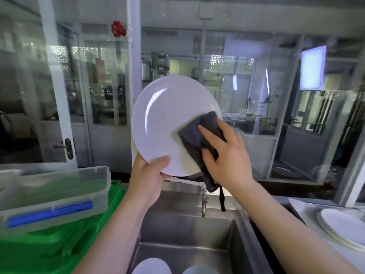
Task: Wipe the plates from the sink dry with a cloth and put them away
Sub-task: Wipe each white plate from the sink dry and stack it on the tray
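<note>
A white plate (167, 119) is held upright above the steel sink (189, 230), facing me. My left hand (148, 178) grips its lower edge, thumb over the front rim. My right hand (225, 151) presses a dark grey cloth (197, 139) flat against the plate's lower right face; the fingers lie straight on the cloth, and its tail hangs down past the rim. Two more white plates (152, 266) (199, 269) show at the sink's bottom edge. A stack of white plates (343, 226) sits on the counter at the right.
A tap (204, 200) juts out over the sink just below the held plate. On the left a clear plastic lidded box (53, 194) with a blue clip rests on green fabric (59, 250). Glass partitions stand behind the sink.
</note>
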The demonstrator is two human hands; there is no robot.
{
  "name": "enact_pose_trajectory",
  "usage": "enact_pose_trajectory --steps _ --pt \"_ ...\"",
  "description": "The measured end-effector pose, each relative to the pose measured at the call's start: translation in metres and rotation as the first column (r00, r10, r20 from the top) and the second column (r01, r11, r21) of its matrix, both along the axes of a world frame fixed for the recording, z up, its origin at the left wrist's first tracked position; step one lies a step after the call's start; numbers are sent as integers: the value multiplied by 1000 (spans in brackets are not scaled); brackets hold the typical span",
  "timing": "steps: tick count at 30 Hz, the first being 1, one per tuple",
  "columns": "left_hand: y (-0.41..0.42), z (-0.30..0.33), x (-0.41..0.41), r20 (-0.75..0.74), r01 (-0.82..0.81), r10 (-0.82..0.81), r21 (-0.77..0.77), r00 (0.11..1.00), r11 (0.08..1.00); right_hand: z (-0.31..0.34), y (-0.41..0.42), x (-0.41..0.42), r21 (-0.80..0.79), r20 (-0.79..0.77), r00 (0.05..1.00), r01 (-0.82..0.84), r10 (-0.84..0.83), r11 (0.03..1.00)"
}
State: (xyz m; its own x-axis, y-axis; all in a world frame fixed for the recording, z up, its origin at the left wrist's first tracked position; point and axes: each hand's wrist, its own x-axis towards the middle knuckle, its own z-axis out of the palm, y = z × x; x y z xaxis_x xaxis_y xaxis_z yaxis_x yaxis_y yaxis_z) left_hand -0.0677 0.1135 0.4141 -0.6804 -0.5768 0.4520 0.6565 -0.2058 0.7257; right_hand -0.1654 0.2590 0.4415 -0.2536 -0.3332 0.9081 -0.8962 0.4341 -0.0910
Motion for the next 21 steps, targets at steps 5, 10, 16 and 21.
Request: enact_pose_trajectory --steps 5,10,16,21 --pt "8 -6 1 66 13 -6 -104 998 994 9 -6 3 -60 73 987 149 -144 987" --pt "7 -13 5 111 -1 21 -184 994 983 -13 -13 30 148 -55 989 -125 135 981" --pt "6 -19 14 163 57 -31 -158 986 986 8 -1 -6 -79 128 983 141 -131 987" --pt "10 -20 13 195 67 -19 -244 981 968 6 -17 18 -41 117 989 91 -86 995"
